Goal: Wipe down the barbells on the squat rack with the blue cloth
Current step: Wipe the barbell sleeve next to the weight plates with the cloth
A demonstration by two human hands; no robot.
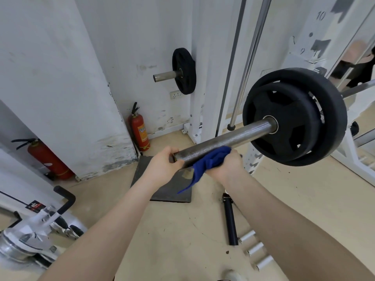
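Observation:
A steel barbell sleeve [233, 136] juts toward me from two black weight plates [292, 116] on the white squat rack [211, 63]. My left hand [162, 165] grips the very end of the sleeve, fingers curled over its tip. Just to the right, my right hand [225, 165] holds the bunched blue cloth [209, 161] up against the underside of the sleeve. One corner of the cloth hangs down toward the floor. The bar's shaft continues behind the plates to the right.
A second black plate on a storage peg [182, 72] hangs on the rack's post. Two red fire extinguishers [140, 130] [48, 159] stand by the wall. A dark mat [162, 183] and a black tube [230, 222] lie on the floor. Machine parts sit at lower left [38, 230].

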